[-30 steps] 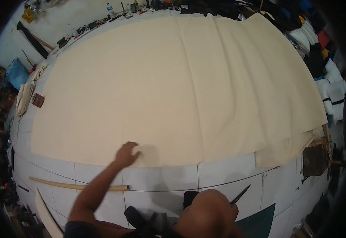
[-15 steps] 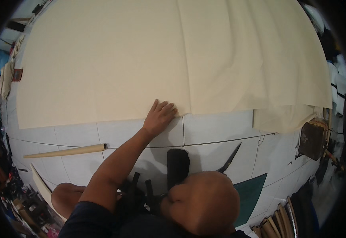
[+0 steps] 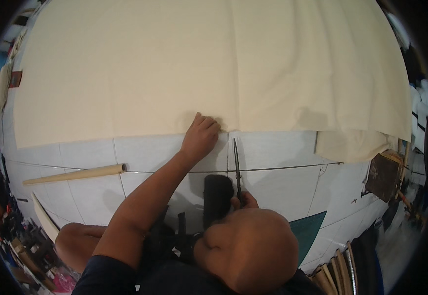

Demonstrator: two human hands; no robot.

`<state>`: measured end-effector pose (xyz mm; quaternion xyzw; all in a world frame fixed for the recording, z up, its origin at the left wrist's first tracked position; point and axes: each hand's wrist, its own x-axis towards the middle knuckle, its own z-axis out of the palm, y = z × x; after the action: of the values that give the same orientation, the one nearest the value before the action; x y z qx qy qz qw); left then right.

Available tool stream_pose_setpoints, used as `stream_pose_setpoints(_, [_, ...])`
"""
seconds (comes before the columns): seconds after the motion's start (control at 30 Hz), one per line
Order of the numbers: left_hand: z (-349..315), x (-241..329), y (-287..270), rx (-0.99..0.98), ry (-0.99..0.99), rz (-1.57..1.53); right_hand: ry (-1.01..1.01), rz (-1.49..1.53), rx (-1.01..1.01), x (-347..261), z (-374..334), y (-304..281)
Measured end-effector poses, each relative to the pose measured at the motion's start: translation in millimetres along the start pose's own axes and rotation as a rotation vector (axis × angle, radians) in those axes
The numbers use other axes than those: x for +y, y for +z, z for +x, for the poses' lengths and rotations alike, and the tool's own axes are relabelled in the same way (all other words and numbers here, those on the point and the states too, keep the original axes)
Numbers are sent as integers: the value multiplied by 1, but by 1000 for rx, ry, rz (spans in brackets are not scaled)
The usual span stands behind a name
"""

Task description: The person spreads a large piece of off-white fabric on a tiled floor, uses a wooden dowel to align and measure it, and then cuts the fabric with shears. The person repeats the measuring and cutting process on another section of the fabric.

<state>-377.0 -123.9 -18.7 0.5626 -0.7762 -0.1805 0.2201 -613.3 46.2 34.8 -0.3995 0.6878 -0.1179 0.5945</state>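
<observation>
A large cream cloth (image 3: 140, 69) lies spread over the tiled floor, with a crease running down it right of the middle. My left hand (image 3: 201, 133) is at its near edge, fingers curled and closed on the cloth. Lower down, my right hand (image 3: 248, 200) grips a pair of dark scissors (image 3: 237, 164). Their blades point away from me and look closed, the tips just short of the cloth's edge. My bent knee (image 3: 258, 241) hides part of the right hand and wrist.
A cardboard tube (image 3: 76, 173) lies on the tiles at left. Between my legs is a black rounded object (image 3: 217, 196); a dark green sheet (image 3: 308, 233) lies at right. A brown block (image 3: 384, 176) stands by the cloth's right corner, with several rolls (image 3: 339, 270) below it.
My right hand has come into view from behind the knee, swinging the scissors left and forward toward the cloth's edge. The left hand's fingers, earlier spread flat, are now curled on the cloth.
</observation>
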Motion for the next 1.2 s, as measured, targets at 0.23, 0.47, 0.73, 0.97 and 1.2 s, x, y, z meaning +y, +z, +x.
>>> stream_pose_setpoints(0.23, [0, 2, -1, -25, -38, -28, -98, 248, -92, 0, 14, 10])
stream_pose_setpoints(0.47, [3, 19, -1, 33, -133, -123, -14, 292, -202, -38, 51, 9])
stream_pose_setpoints(0.73, [1, 21, 11, 26, -174, -49, -78, 126, -200, -33, 59, 22])
stream_pose_setpoints(0.97, [5, 24, 17, 107, -149, -35, -40, 124, -161, -40, 69, 27])
stream_pose_setpoints(1.2, [2, 22, 20, 148, -159, -43, -66, -13, -125, -54, 71, 26])
